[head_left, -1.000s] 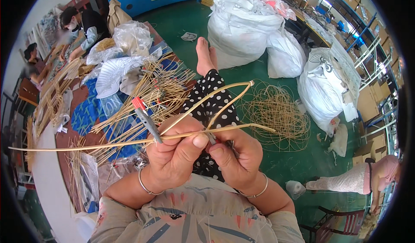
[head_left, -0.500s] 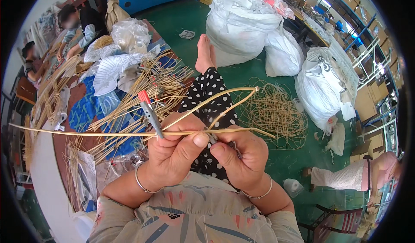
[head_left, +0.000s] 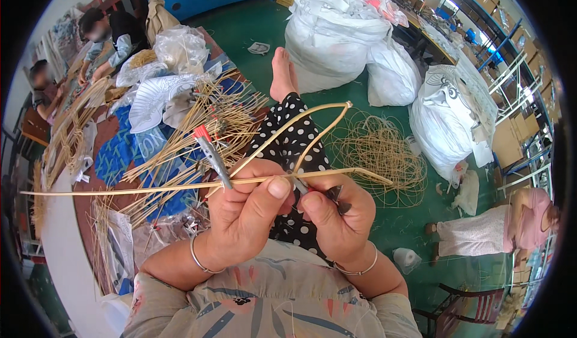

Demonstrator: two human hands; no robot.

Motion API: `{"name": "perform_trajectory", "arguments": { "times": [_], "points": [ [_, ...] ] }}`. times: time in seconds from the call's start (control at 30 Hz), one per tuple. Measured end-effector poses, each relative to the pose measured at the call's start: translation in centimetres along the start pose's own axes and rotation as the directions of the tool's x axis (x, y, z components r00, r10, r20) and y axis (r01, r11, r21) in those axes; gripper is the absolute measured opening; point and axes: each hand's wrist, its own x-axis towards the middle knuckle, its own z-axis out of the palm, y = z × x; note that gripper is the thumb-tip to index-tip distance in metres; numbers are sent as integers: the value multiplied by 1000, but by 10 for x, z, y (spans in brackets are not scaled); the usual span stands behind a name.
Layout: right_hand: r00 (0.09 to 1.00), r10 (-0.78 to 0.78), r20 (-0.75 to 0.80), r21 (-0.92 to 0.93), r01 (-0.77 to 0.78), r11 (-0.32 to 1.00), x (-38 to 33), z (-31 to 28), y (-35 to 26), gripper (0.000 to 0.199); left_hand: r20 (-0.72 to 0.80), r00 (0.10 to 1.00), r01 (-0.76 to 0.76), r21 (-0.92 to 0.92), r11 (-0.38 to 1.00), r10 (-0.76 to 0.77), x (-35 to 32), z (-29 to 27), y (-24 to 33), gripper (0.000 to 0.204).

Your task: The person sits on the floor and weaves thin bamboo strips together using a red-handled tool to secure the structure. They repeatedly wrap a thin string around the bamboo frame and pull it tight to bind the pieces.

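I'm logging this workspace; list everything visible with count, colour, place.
Bent cane strips: several, tan, centre
Slim tool: one, grey and red, centre left
Metal tool: one, dark grey, centre
Loose strips: many, tan, left
Table: one, reddish brown, left
Tangled coil: one, tan, right
Sacks: three or more, white, upper right
Casing: one, blue, top
Boxes: several, brown, right
Other people: three, mixed clothing, left and right
Trousers: one pair, dotted black, centre
Bracelets: two, silver, lower centre
Left hand: one, bare, centre
Right hand: one, bare, centre

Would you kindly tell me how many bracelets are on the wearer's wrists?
2: one bracelet on the left wrist, another bracelet on the right wrist; the wrists' undersides are hidden.
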Motion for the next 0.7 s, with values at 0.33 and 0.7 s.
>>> {"name": "perform_trajectory", "arguments": {
  "times": [0.33,0.7],
  "points": [
    [998,56,42,88,-59,994,-4,-3,4,13,64,986,-156,73,985,152,-1,-3,-5,15],
    [1000,25,-7,118,-24,993,-5,2,3,13,119,973,-214,160,963,197,2,-5,-6,9]
  ]
}}
